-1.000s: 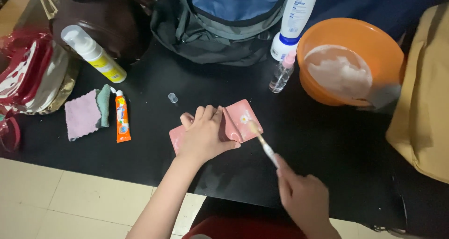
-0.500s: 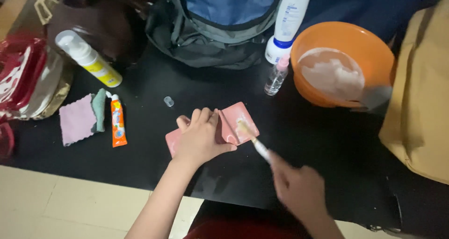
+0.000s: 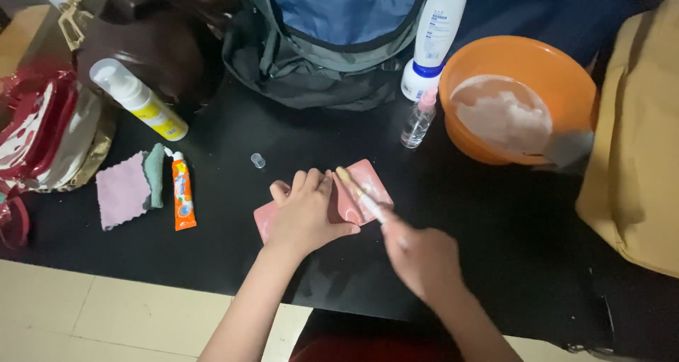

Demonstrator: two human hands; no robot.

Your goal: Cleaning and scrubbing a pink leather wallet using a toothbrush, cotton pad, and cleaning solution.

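Note:
A flat pink wallet-like piece lies on the black table. My left hand presses flat on its left half, fingers spread a little. My right hand grips a small white-handled brush, whose bristle end rests on the pink piece just right of my left fingers. The right hand is blurred by motion.
An orange basin of foamy water sits at the back right beside a small clear spray bottle and a tall white bottle. At left lie an orange tube, pink and green cloths, a foam pump bottle, a clear cap. A backpack stands behind.
The brush tip has moved left across the pink piece toward my left fingers, and my right hand has shifted slightly with it. My left hand stays pressed down.

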